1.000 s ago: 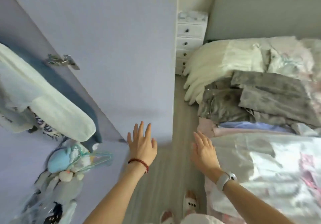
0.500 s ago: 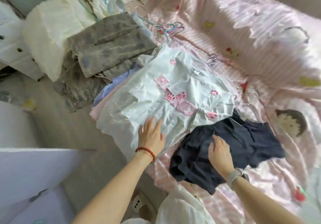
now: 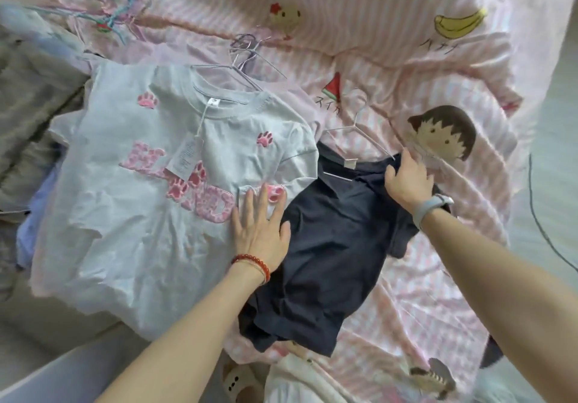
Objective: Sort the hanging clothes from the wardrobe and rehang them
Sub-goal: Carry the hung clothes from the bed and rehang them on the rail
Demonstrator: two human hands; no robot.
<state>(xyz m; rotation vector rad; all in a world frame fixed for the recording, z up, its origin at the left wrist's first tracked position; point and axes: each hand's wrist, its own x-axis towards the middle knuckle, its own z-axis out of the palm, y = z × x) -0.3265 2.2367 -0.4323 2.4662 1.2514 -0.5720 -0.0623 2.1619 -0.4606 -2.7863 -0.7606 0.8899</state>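
Clothes on pink bedsheet (image 3: 391,43): left hand (image 3: 259,230) flat, fingers straight, on white T-shirt (image 3: 150,208); right hand (image 3: 406,180) pinching shoulder of navy T-shirt (image 3: 325,262) on white hanger (image 3: 359,130).

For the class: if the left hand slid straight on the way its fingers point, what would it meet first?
The left hand lies flat on the pale t-shirt, fingers pointing up the bed. It would probably cross the pink lettering first, then the pink paw patch.
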